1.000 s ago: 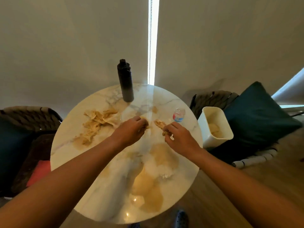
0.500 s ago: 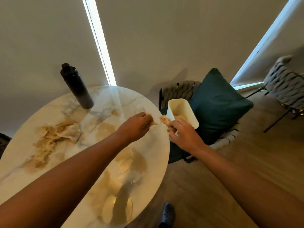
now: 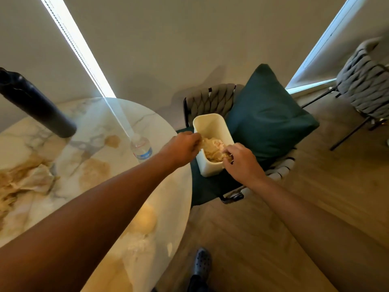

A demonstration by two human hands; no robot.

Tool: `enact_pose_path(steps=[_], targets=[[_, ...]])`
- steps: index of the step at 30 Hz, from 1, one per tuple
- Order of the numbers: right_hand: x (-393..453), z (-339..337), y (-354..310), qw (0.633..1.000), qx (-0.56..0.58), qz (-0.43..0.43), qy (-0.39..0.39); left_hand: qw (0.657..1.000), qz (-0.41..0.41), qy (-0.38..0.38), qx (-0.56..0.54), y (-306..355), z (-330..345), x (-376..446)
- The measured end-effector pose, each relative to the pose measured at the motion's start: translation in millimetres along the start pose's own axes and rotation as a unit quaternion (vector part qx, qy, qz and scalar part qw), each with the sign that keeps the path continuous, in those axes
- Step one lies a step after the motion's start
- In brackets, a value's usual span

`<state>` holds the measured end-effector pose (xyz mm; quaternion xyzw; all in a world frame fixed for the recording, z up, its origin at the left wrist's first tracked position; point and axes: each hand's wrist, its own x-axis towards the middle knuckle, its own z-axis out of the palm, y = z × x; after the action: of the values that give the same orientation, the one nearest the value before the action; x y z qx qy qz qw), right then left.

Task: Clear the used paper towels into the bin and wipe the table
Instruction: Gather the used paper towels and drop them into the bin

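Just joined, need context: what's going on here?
A person is clearing a messy marble table. Both hands are over the white bin on the chair beside it: the left hand and right hand each hold a scrap of soiled paper towel at the bin's mouth, with wadded towels already inside. More used towels and brown stains remain on the table, not yet wiped.

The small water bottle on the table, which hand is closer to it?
Left. The left hand is just right of the water bottle, at the bin's near rim; the right hand is past the bin's far side.
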<state>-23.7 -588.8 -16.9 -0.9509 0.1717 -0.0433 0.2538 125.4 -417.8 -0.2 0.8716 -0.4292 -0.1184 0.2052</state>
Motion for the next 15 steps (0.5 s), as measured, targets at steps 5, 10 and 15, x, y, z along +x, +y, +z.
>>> enact_pose_path(steps=[5,10,15], targets=[[37,13,30,1.000,0.009,0.016,-0.024,0.999,-0.033,-0.003,-0.018,-1,23,55],[74,25,52,0.999,0.008,0.022,-0.036,0.999,-0.041,0.001,-0.025,-8,41,103],[98,34,64,0.998,0.016,0.028,-0.054,0.997,-0.078,-0.019,-0.018,-6,57,125]])
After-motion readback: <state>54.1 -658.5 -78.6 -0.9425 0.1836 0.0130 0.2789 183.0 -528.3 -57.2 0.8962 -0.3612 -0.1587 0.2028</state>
